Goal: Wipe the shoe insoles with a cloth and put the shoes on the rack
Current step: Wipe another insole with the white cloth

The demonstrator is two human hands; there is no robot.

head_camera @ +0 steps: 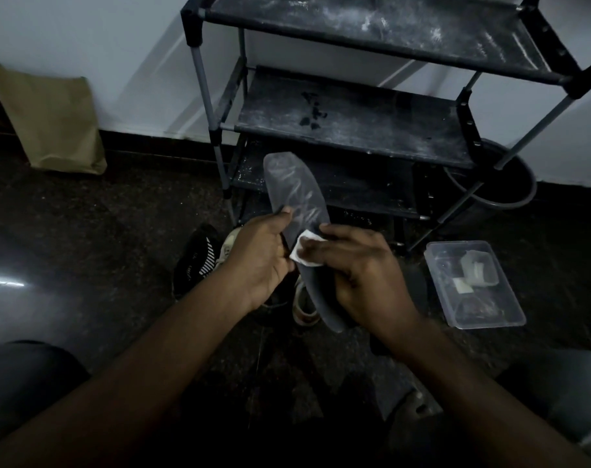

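Slippage the main risk: long grey flexible insole [296, 194] held in the air, left hand [260, 261] curled round its left edge. At mid-sole, small white folded cloth [304, 251] pinched and pressed down by curled fingers of right hand [358, 268]. With hard rubbing, likely to bend or slip free, dropping onto black white-striped shoe [196, 258] on dark floor by front edge of dusty black shelf rack [355, 130].
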